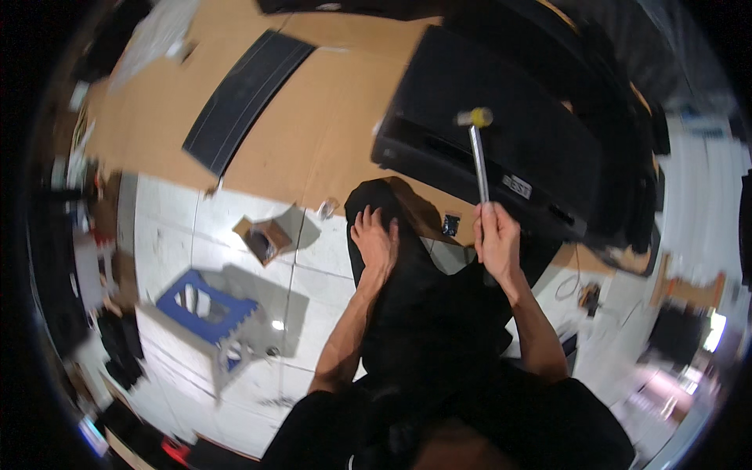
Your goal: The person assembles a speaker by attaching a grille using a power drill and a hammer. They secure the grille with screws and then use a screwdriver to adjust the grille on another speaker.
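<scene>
My right hand (498, 240) is closed around the grip of a mallet (479, 160) with a metallic shaft and a yellow-tipped head. The mallet's head is up, over a large black box-like cabinet (493, 102) that has a dark slot and a pale label along its near side. Whether the head touches the cabinet, I cannot tell. With its fingers apart, my left hand (377, 244) rests on my knee in black trousers and holds nothing. Between my legs and the cabinet lies a small clear packet of dark bits (450, 224).
Brown cardboard (337, 102) covers the floor ahead, with a dark stitched panel (249, 102) on it. An open small carton (265, 240) and a blue-topped step stool (205, 305) stand on white tiles at left. A small coil with cord (589, 298) lies at right.
</scene>
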A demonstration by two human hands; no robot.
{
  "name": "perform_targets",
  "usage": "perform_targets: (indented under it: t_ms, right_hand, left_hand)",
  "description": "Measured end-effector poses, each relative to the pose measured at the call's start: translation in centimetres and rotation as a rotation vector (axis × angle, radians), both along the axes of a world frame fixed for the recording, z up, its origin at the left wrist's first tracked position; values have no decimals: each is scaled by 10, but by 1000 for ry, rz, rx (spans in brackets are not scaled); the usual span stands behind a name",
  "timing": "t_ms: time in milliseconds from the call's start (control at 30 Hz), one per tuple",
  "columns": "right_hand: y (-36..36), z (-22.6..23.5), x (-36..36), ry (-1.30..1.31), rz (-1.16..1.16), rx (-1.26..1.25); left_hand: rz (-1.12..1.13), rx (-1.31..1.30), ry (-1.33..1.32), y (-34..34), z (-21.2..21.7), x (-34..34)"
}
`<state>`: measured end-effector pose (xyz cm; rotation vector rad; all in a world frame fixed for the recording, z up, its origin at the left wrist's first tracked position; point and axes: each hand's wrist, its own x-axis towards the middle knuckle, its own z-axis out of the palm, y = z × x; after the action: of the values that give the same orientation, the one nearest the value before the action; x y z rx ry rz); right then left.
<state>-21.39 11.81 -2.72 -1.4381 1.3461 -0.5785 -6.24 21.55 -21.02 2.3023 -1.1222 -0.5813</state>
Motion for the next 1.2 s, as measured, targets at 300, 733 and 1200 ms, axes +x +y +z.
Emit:
perform_targets:
  t_ms: [300, 733, 1200]
  right_hand:
    - [135, -62, -157, 272, -243, -46]
    - [155, -80, -183, 186, -366, 16]
    - [143, -82, -192, 285, -42, 172]
  left_hand:
    - [-305, -763, 131, -128, 125, -57]
    - [-431, -542, -60, -245, 124, -78]
    - [-220, -377, -55, -405, 83, 150]
